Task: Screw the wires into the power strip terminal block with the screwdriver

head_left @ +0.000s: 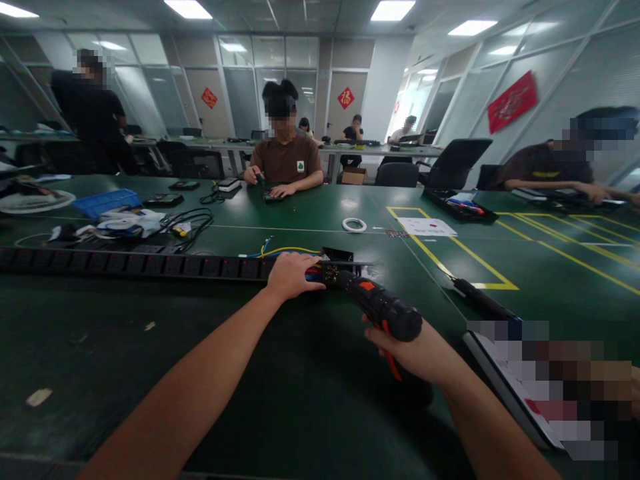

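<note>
A long black power strip point(190, 267) with a row of sockets lies across the green table. My left hand point(291, 275) grips it near its right end, thumb on the near side and fingers over the top. Red and blue wires show at the open end beside my fingertips, and a yellow and a blue wire point(290, 251) loop out behind. My right hand point(405, 343) is closed round the handle of a black cordless power screwdriver point(383, 303) with orange-red parts. Its nose points left at the strip's end; whether the tip touches a screw is too small to tell.
A blue tray point(107, 202), bagged items and black cables point(195, 223) lie at the left back. A roll of white tape point(354, 225), a paper sheet point(427, 227) and a black pen-shaped tool point(485, 300) lie to the right. A person point(285, 157) sits opposite.
</note>
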A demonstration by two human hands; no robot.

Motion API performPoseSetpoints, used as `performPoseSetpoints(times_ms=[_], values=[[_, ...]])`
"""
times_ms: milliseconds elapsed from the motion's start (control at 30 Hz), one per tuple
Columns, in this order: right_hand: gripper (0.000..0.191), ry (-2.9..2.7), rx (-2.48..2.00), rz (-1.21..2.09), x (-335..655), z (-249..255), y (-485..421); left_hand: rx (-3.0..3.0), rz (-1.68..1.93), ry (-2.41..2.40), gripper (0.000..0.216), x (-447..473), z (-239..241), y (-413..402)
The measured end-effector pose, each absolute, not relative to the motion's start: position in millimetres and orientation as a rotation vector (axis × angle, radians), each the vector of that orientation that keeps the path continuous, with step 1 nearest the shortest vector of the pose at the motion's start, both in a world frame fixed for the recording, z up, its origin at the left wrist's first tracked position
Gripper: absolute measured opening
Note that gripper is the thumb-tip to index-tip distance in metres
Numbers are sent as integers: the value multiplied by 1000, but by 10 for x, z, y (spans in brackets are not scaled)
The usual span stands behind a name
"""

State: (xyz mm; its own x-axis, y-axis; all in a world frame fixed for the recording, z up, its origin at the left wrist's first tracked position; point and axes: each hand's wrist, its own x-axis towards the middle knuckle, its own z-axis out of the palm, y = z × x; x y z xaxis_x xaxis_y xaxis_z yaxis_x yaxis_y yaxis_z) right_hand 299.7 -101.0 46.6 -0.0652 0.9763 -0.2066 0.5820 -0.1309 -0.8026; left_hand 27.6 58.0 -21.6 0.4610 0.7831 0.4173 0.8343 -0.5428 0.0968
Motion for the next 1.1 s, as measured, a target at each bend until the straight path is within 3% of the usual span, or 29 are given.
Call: performPoseSetpoints(times_ms=[1100], values=[[27,-1589,-1670,1187,3007,500,-981,-2589,-660,-1437,76,275,-196,558]])
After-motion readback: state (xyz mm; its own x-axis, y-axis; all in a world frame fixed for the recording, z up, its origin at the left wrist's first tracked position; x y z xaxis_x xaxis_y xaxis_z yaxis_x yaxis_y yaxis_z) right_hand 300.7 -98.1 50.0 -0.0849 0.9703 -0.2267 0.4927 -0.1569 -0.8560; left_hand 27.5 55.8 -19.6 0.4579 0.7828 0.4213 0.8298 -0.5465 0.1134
